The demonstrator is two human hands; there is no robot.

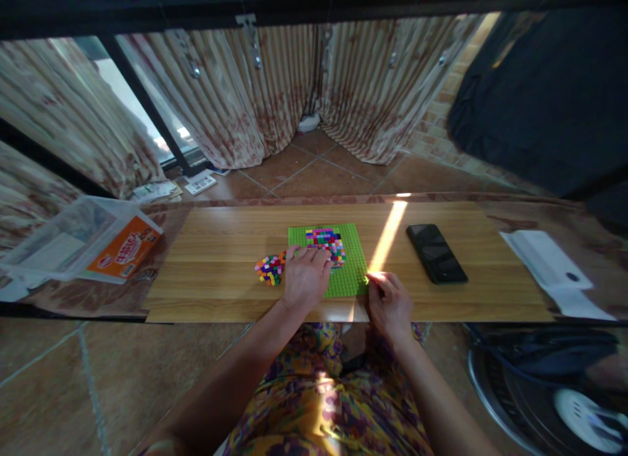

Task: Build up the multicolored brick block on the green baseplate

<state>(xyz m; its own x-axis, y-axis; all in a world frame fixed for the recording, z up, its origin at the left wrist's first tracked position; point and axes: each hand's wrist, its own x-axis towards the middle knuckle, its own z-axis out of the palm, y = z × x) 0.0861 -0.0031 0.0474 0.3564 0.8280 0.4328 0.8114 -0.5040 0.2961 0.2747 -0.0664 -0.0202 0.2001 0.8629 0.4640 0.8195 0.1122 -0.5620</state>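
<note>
A green studded baseplate (349, 282) lies on the wooden board, with rows of small multicoloured building bricks (336, 246) on its upper middle. My left hand (308, 273) reaches over the plate's left part and covers some of those bricks. Its fingers are bent downward and close together; whatever is under the fingertips is hidden. Just left of that hand, a heap of loose coloured bricks (269, 269) rests partly against the plate's left edge. At the plate's lower right edge, my right hand (391, 302) has curled fingers pinching the rim.
To the right on the board (235, 227) lies a black phone (436, 253). A clear plastic box (73, 240) with an orange label stands at far left. White packaging (552, 263) sits beyond the right end. A strip of sunlight crosses the board. Curtains (275, 96) hang behind.
</note>
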